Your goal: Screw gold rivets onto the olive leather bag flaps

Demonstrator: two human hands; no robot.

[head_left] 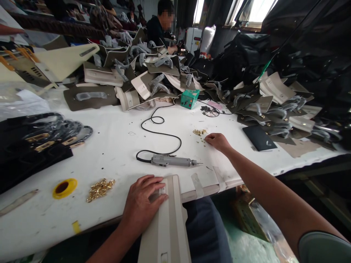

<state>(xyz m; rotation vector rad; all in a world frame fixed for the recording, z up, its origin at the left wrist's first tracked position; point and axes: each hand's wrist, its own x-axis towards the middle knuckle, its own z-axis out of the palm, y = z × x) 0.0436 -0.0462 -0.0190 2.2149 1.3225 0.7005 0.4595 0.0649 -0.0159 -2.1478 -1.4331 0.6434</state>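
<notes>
My left hand [145, 201] rests over a beige and grey bag panel [170, 226], fingers and thumb holding its upper end against the table edge. The panel slopes down towards my lap. Out on the table, my right hand [217, 140] has its fingertips pinched together beside a few loose small brass pieces [201, 141]. Whether a piece is between those fingertips is too small to tell. Just behind lies a little heap of brass fittings [199, 132]. A grey electric screwdriver [172, 160] lies between my hands, its bit pointing right.
The screwdriver's black cord [179, 140] curls back to a green control box [189, 99]. Bag panels with wrapped handles [153, 69] are piled behind. Gold clasps [100, 190], a yellow tape roll [64, 188] and black bags [35, 146] lie left; a black booklet [259, 138] right. Another person [157, 29] sits opposite.
</notes>
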